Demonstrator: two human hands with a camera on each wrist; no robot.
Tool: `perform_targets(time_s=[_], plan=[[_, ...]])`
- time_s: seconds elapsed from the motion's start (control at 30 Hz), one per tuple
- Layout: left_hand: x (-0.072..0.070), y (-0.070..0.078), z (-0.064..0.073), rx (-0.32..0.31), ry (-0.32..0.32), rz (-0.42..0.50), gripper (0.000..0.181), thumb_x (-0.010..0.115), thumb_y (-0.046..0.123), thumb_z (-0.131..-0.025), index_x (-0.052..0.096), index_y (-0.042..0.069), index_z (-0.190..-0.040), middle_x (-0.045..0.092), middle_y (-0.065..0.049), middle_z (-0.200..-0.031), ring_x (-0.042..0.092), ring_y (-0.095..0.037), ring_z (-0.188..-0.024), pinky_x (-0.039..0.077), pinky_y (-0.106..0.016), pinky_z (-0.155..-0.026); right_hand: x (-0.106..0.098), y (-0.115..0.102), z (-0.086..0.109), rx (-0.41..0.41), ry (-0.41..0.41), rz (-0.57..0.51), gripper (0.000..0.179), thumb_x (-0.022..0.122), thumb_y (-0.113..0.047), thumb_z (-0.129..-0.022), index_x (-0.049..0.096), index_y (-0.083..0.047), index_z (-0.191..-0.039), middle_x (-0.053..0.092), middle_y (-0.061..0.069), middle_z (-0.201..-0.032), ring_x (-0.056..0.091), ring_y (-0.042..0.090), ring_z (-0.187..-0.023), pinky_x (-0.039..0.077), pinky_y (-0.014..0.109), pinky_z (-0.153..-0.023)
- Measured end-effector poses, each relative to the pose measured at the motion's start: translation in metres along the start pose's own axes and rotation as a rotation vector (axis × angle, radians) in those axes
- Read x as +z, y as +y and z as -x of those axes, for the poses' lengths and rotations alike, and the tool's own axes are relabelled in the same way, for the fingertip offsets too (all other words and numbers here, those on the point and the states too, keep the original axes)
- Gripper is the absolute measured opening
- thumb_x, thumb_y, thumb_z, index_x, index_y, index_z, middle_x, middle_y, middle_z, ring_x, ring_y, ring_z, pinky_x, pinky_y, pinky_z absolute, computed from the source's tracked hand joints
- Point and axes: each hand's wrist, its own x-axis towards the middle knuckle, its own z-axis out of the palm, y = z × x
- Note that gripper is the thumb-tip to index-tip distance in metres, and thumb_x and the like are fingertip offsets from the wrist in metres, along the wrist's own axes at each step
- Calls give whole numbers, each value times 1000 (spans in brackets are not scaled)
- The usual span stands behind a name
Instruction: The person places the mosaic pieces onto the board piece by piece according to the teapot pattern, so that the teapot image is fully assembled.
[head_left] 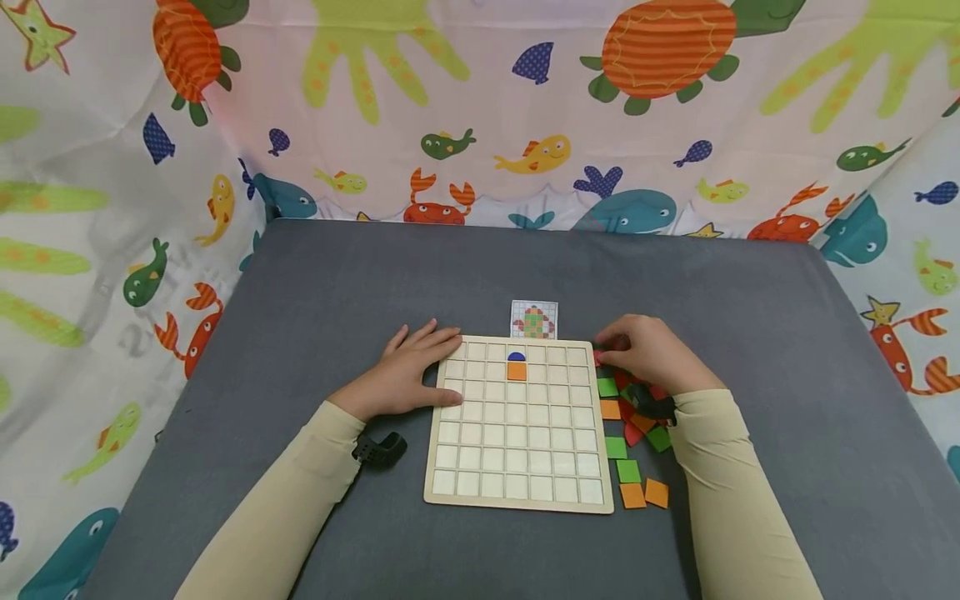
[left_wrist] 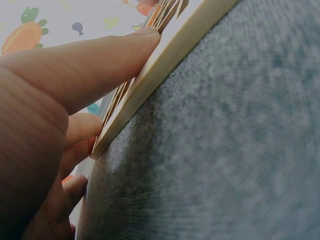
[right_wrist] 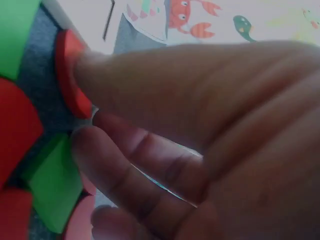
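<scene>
A wooden grid board (head_left: pixel 527 483) lies flat, a blue half-round tile (head_left: pixel 517 357) and an orange square tile (head_left: pixel 517 371) in neighbouring cells of one column near its top. My left hand (head_left: pixel 408 375) rests spread over the board's upper left edge, thumb on the grid; the left wrist view shows the thumb (left_wrist: pixel 100 65) across the wooden rim (left_wrist: pixel 165 65). Just off the board's upper right edge, my right hand (head_left: pixel 652 354) pinches a red tile (right_wrist: pixel 71 75) with a curved edge. The thumb covers part of that tile, so its full shape is hidden.
Loose green, orange and red tiles (head_left: pixel 627 472) lie along the board's right side, some piled under the right wrist. A small pattern card (head_left: pixel 534 318) sits at the board's top edge. Grey cloth (head_left: pixel 375 275) covers the table, with a printed sea-animal curtain (head_left: pixel 495 100) around it.
</scene>
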Motion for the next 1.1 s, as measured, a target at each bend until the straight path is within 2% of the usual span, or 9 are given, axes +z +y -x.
perform_targets(time_s=[0.13,0.33,0.43,0.6,0.77,0.97,1.1], plan=[[0,0,0,6,0,1,95,77,56,-93,32,19,-167,25,2,-174,6,-27,-164,-8,-60,-127,3,2,2,-9,-31,15,20,79,-16,-96,81,-4,-112,70,13,-107,62,26,-88,57,40,-75],[2,2,0,14,3,3,95,78,54,-92,32,17,-167,26,1,-174,7,-29,-164,-8,-61,-127,7,4,10,-26,-27,-4,11,79,-15,-96,76,-6,-102,71,6,-96,62,21,-82,55,38,-73],[1,1,0,18,11,11,95,79,53,-92,33,16,-167,27,0,-174,7,-30,-164,-7,-61,-126,6,3,12,-25,-13,-8,12,78,-14,-97,74,-6,-105,72,6,-94,62,21,-81,55,39,-74],[0,0,0,15,12,12,95,79,52,-92,33,16,-167,27,0,-174,7,-30,-164,-7,-61,-126,3,-1,13,-34,13,18,17,76,-13,-98,77,-5,-113,73,9,-101,63,23,-85,57,41,-76],[-1,2,-1,15,7,11,94,79,52,-92,33,16,-166,27,0,-174,8,-30,-164,-7,-61,-126,3,-7,15,-58,37,21,15,74,-13,-99,79,-7,-112,74,8,-99,63,22,-83,56,39,-74],[-1,2,0,12,6,9,94,78,52,-93,33,16,-167,27,0,-174,7,-31,-164,-7,-62,-126,6,-19,14,-50,72,-15,13,72,-11,-100,78,-5,-111,73,11,-101,66,23,-84,57,38,-71],[-1,2,1,16,9,15,94,78,52,-93,33,16,-167,27,-1,-174,7,-31,-164,-7,-62,-126,8,-26,12,-66,69,-34,14,70,-8,-100,78,-4,-111,72,11,-99,63,23,-80,56,37,-70]])
